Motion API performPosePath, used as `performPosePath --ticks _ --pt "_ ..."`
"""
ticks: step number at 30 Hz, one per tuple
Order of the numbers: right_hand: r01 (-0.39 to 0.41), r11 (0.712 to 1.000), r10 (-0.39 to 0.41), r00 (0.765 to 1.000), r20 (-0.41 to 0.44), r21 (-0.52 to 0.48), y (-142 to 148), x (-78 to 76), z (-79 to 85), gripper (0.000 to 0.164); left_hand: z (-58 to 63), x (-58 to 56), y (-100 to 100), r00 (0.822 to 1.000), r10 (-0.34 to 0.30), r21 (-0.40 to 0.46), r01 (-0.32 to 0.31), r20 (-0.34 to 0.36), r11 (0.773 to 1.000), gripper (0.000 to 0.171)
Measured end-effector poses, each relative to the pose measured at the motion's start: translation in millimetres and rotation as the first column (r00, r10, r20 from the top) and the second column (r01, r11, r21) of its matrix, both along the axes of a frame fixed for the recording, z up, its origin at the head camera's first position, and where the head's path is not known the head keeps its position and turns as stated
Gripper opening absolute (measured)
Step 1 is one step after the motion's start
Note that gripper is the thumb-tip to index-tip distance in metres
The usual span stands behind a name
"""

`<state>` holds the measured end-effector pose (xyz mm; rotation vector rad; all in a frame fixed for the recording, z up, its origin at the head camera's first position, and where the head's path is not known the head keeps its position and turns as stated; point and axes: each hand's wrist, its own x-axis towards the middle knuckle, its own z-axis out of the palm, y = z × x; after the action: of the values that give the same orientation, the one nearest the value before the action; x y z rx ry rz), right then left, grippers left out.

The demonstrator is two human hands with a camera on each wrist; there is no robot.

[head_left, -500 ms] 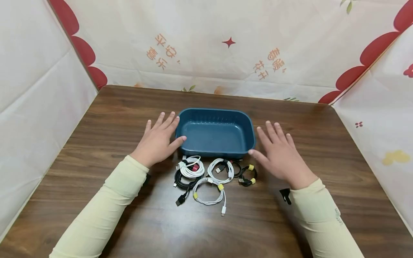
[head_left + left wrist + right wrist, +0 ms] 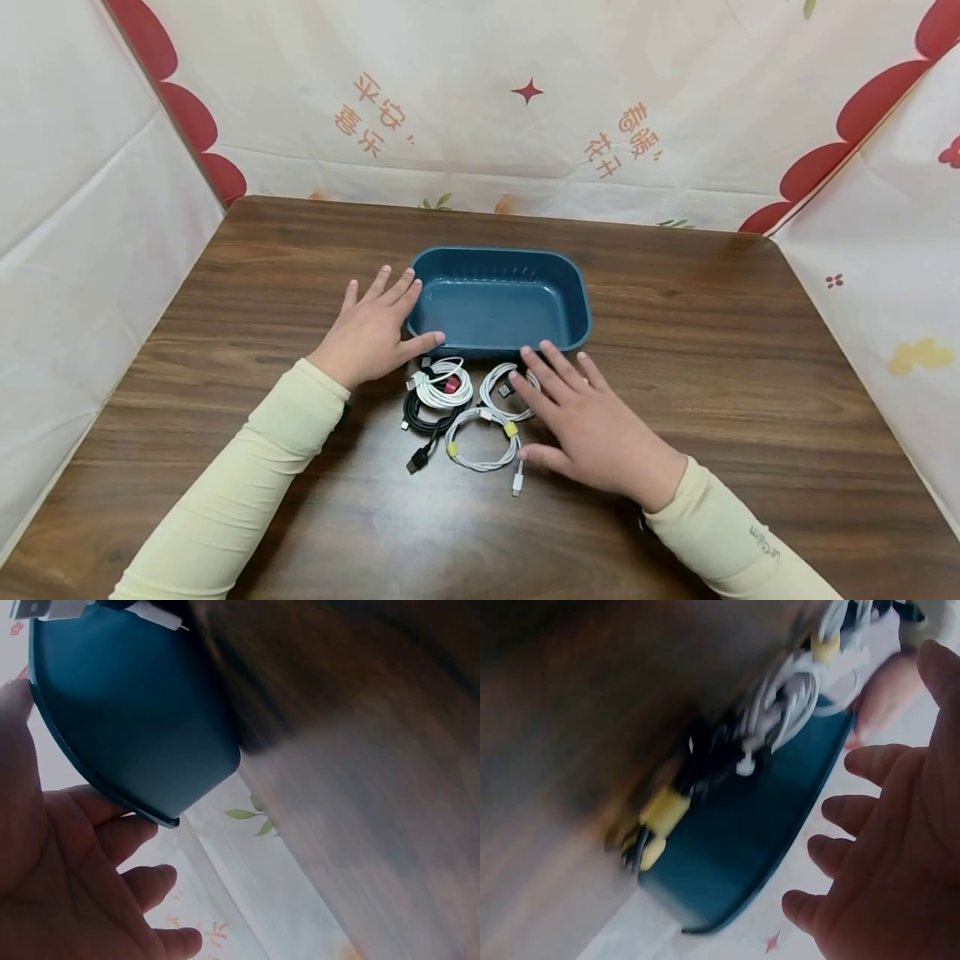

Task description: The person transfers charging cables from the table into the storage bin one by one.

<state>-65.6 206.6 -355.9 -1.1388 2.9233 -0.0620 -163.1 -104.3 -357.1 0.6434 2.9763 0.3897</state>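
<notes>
Hanging behind the blue bin [image 2: 487,312], a printed cloth backdrop [image 2: 465,125] frames the wood-grain table [image 2: 712,333] around it. The left hand [image 2: 371,333] is spread right at the bin's left side, about where it was. Big change: the right hand [image 2: 600,425] is now in front of the bin, not off its right end, loosely spread, gripping nothing. So the coiled cables [image 2: 450,403] just in front of the bin look like its focus, yellow ties [image 2: 511,429] and all.
</notes>
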Motion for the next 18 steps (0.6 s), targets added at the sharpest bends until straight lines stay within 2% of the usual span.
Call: performPosePath --ticks 4,11,18 --pt "-0.083 0.997 0.083 0.997 -0.007 0.0 -6.9 5.0 -5.5 0.083 -1.3 0.3 -0.7 1.0 -0.012 -0.028 0.012 -0.006 1.0 0.097" --pt "-0.21 0.978 0.21 0.977 -0.025 0.0 -14.0 6.1 -9.9 0.084 -2.4 -0.2 -0.2 1.0 -0.012 -0.02 0.012 0.019 1.0 0.098" --pt "-0.225 0.974 0.226 0.973 -0.053 0.009 -17.2 -0.1 -11.7 0.084 -3.7 0.2 -0.8 1.0 -0.009 -0.027 0.009 0.026 1.0 0.097"
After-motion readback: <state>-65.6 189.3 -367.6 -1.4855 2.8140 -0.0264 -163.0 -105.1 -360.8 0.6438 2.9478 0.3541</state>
